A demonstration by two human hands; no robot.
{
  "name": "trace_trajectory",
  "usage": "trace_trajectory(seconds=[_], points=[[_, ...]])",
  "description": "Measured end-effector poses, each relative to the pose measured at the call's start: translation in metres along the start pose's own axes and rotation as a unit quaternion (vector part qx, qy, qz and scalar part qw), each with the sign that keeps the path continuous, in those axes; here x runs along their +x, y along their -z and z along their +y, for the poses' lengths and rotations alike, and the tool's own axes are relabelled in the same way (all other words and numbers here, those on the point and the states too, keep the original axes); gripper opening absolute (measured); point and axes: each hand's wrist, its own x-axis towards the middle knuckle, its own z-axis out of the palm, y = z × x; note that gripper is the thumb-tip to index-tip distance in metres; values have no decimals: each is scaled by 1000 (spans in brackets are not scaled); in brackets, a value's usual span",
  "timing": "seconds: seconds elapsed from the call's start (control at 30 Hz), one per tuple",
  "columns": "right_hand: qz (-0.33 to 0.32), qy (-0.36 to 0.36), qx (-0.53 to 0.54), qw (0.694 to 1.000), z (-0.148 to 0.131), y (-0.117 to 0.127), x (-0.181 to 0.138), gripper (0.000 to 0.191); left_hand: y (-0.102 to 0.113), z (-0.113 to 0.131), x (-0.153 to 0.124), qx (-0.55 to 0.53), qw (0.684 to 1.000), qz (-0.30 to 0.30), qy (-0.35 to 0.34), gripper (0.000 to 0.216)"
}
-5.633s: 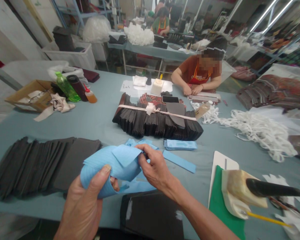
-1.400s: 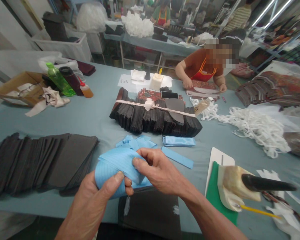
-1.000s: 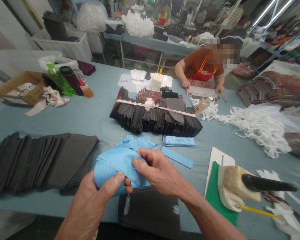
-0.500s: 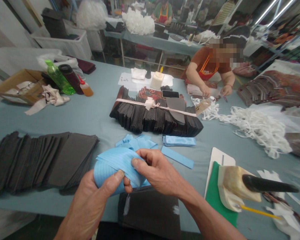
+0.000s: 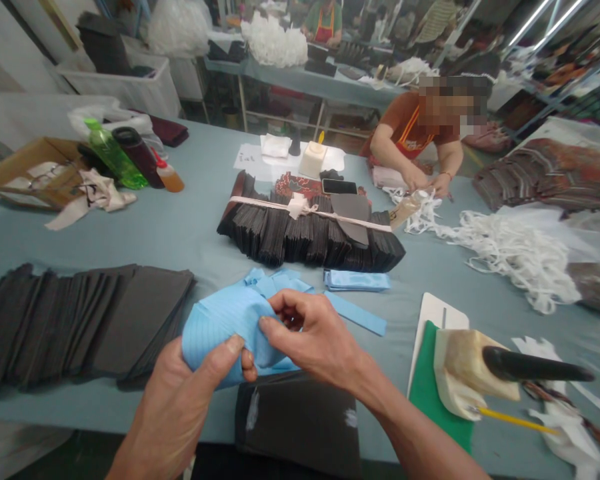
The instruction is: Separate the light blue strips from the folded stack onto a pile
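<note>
A bundle of light blue fabric strips (image 5: 225, 317) is bent over in front of me. My left hand (image 5: 195, 380) grips its lower side, thumb on top and fingertips curling around the edge. At the right end, my right hand (image 5: 310, 340) pinches the fabric between thumb and fingers. Just behind lie loose blue strips (image 5: 285, 281), a folded blue stack (image 5: 357, 281) and a single flat blue strip (image 5: 360, 315). Below my hands, a dark panel (image 5: 297, 420) with whitish smears lies at the table's front edge.
Dark pieces (image 5: 80, 320) fan out at left. A tied dark bundle (image 5: 310, 227) sits mid-table. At right stand a glue container with a black-handled brush (image 5: 475, 367) and a heap of white straps (image 5: 520, 253). Across the table a co-worker (image 5: 410, 140) handles material.
Both hands and the blue bundle have shifted slightly left within the view, my right fingers a little higher on the fabric. The co-worker's hands have come closer together.
</note>
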Motion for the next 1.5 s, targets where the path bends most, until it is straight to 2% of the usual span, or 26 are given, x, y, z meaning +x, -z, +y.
trace_trajectory(seconds=[0.1, 0.17, 0.3, 0.43, 0.7, 0.87, 0.97, 1.03, 1.13, 1.2, 1.23, 1.3, 1.37, 1.5], points=[[-30, -16, 22, 999, 7, 5, 3, 13, -3, 7, -3, 1, 1000, 23, 8, 35], [-22, -15, 26, 999, 12, 8, 4, 12, -5, 13, -7, -8, 999, 37, 19, 35], [19, -27, 27, 999, 25, 16, 9, 16, -6, 19, -9, -23, 998, 52, 18, 34], [52, -51, 27, 997, 43, 27, 22, 24, -1, 16, -7, -41, 998, 39, -1, 37], [184, -112, -8, 976, 108, 79, 45, 29, 3, 23, -11, -127, 990, 53, 36, 42], [229, -126, -42, 964, 126, 103, 40, 24, 0, 29, -11, -155, 983, 93, 44, 40], [225, -114, -65, 965, 122, 103, 38, 21, -3, 29, -11, -131, 988, 75, 42, 39], [198, -100, -75, 972, 113, 96, 37, 19, -4, 26, -10, -110, 992, 57, 34, 38], [150, -73, -87, 982, 88, 76, 28, 18, -5, 22, -9, -87, 995, 41, 21, 35], [116, -52, -85, 988, 65, 60, 18, 30, -7, 19, -7, -91, 995, 33, 24, 33], [87, -41, -75, 993, 52, 51, 13, 33, -7, 17, -6, -96, 995, 27, 26, 32], [-16, -22, -17, 999, 29, 35, 5, 36, -8, 14, -4, -90, 996, 9, 24, 32], [-69, -10, 28, 997, 12, 22, -1, 32, -7, 12, -3, -63, 998, -3, 14, 32], [-53, 11, 69, 996, 2, 6, -2, 17, -1, 8, -4, -1, 1000, -20, -7, 35]])
